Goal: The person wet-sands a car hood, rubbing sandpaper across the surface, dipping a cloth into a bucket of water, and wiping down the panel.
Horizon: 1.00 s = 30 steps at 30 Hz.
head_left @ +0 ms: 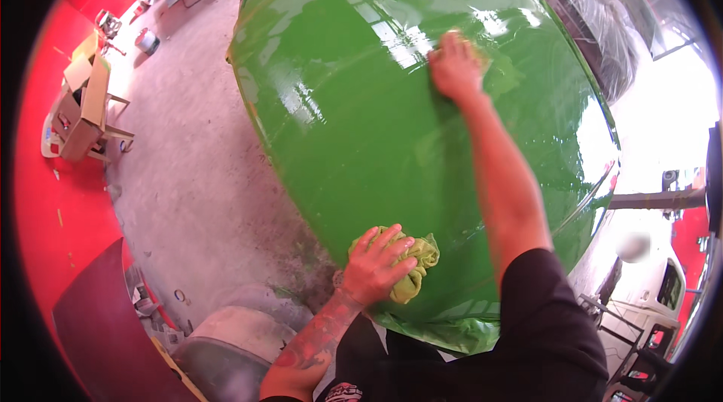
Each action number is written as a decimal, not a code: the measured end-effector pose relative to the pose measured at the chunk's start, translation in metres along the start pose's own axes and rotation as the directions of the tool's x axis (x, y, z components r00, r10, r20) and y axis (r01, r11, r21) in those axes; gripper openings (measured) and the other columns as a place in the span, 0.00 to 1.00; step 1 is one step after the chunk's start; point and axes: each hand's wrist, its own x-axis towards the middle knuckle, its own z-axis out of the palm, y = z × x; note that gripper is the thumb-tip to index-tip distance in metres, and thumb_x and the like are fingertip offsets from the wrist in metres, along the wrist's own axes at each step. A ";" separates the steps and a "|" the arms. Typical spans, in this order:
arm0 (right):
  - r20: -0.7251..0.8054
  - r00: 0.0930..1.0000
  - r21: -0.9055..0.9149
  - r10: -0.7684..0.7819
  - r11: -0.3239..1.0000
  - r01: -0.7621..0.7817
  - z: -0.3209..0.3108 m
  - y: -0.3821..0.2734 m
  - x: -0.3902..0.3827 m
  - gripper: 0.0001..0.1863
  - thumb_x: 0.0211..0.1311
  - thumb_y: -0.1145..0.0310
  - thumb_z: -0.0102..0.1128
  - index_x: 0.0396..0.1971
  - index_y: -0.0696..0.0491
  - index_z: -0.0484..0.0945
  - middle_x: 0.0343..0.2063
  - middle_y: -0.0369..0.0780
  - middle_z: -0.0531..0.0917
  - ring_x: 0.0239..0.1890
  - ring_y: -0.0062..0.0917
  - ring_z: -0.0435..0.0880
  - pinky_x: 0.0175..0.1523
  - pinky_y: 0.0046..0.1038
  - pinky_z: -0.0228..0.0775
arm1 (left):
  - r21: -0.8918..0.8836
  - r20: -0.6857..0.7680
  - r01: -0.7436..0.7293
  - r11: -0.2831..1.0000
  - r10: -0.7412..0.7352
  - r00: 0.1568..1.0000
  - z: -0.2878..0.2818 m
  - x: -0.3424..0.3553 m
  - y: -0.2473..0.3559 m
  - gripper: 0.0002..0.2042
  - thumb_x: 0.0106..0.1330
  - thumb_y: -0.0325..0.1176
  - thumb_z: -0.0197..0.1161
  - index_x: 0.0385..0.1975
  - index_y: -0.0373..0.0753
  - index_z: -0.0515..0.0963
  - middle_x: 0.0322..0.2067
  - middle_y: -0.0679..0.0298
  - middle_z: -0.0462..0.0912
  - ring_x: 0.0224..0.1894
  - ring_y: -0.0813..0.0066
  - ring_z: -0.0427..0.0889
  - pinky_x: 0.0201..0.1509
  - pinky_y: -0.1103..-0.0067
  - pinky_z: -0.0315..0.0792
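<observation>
A large glossy green car bonnet point(346, 168) fills the middle, with wet-looking patches and bright reflections on it. My left hand point(371, 270) rests near its closest edge, fingers over a crumpled yellow-green cloth point(410, 275) pressed against the panel. Farther out, my right arm is stretched across the bonnet. The right hand point(457, 70) lies against the surface with its fingers close together. A yellowish-orange edge of a flat pad or sheet point(480, 51) shows beside those fingers; its exact kind cannot be made out.
Green plastic sheeting point(444, 332) hangs along the bonnet's near edge. On the left, a cardboard box point(89, 112) rests on a small stand by the red wall, with a can point(147, 42) beyond. Clear plastic covers something point(595, 18) at far right. A dark curved panel point(94, 319) stands lower left.
</observation>
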 end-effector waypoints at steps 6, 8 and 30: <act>0.112 0.839 0.140 -0.532 0.844 0.517 0.002 -0.198 -0.160 0.30 0.65 0.56 0.42 0.64 0.54 0.61 0.66 0.48 0.63 0.70 0.44 0.56 0.72 0.53 0.40 | 0.061 0.085 0.015 0.998 -0.020 0.996 -0.001 -0.014 -0.010 0.08 0.53 0.35 0.64 0.34 0.52 0.80 0.49 0.67 0.80 0.58 0.59 0.76 0.62 0.59 0.66; -0.048 0.615 0.464 -0.787 0.528 0.711 0.016 -0.187 -0.164 0.30 0.62 0.56 0.40 0.64 0.51 0.59 0.63 0.46 0.67 0.68 0.40 0.59 0.73 0.48 0.42 | 0.061 0.037 0.004 0.998 -0.006 0.999 0.003 -0.013 -0.009 0.08 0.53 0.35 0.64 0.34 0.52 0.80 0.48 0.67 0.80 0.58 0.59 0.76 0.62 0.59 0.67; 0.186 0.982 0.193 -0.018 0.981 -0.019 -0.030 0.035 -0.007 0.24 0.68 0.55 0.41 0.63 0.42 0.62 0.65 0.41 0.65 0.68 0.34 0.62 0.67 0.54 0.53 | 0.032 0.029 -0.013 0.999 0.012 1.000 -0.003 -0.006 -0.005 0.06 0.56 0.35 0.62 0.33 0.53 0.80 0.47 0.68 0.81 0.57 0.59 0.77 0.61 0.59 0.65</act>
